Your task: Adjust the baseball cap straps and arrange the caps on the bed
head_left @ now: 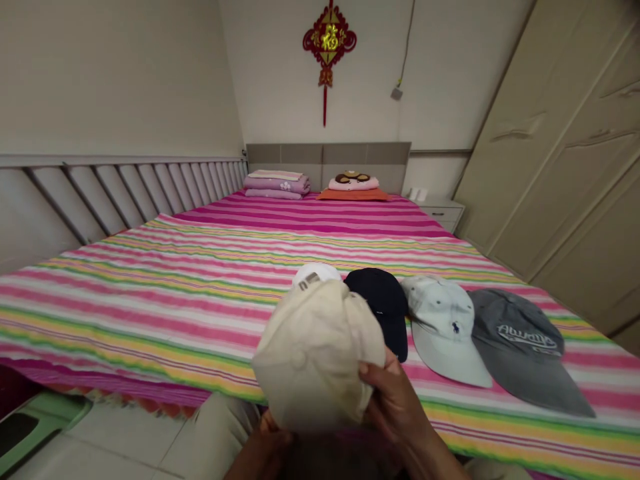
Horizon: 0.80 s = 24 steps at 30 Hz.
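Note:
A cream baseball cap (310, 353) is held up in front of me, its button and crown facing my eyes. My right hand (395, 393) grips the cap's right edge, thumb on the near side. Low on its left, the fingers of my left hand (267, 440) pinch the lower edge. Behind it on the bed lie a white cap (316, 272), partly hidden, and a black cap (383, 293). Farther right sit a pale mint cap (443, 320) with a small dark emblem and a grey cap (520, 333) with white lettering.
A striped sheet (150, 287) covers the bed. Folded purple bedding (277, 187) and a pink and orange stack (353, 190) lie by the headboard (360, 155). A metal rail (150, 173) runs along the left; a wardrobe (550, 153) stands right. A green stool (45, 420) is at lower left.

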Each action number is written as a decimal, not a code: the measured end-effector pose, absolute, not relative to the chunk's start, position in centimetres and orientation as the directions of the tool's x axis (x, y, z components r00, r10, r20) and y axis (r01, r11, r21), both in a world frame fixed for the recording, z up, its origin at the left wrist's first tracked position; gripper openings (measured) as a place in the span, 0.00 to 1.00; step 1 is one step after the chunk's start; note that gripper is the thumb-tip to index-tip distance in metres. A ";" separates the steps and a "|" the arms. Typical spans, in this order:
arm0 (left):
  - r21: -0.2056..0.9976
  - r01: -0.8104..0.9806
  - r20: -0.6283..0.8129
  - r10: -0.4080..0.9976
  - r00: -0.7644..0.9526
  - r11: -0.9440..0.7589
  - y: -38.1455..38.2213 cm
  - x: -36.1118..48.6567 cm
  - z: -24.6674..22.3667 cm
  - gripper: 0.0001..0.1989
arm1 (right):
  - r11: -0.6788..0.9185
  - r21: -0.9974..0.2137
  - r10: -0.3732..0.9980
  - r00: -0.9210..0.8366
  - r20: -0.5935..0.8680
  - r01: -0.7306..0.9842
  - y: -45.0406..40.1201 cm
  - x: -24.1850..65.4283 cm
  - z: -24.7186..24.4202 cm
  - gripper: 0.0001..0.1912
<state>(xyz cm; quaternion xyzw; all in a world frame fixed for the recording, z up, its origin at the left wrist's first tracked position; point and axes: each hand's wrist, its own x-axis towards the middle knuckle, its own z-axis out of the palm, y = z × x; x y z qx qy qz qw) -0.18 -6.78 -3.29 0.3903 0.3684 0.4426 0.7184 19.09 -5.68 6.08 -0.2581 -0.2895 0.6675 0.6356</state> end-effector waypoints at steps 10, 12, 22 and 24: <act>0.709 -0.459 -0.153 0.753 0.640 0.535 -2.3 1.2 -1.5 0.20 | 0.039 -0.742 0.984 0.153 -0.087 -0.669 -7.5 22.6 3.8 0.25; 0.729 -0.347 -0.211 0.677 0.706 0.589 -2.1 2.2 -1.2 0.17 | 0.061 -0.732 0.979 0.185 -0.091 -0.678 -7.7 23.1 3.5 0.25; 0.688 -0.455 -0.057 0.667 0.743 0.565 -1.3 4.4 -0.6 0.15 | 0.048 -0.769 0.991 0.128 -0.045 -0.638 -9.7 26.6 1.9 0.23; 0.638 -0.548 -0.035 0.731 0.681 0.541 -0.8 4.2 0.0 0.13 | 0.049 -0.792 0.993 0.116 -0.028 -0.608 -10.0 27.2 1.5 0.22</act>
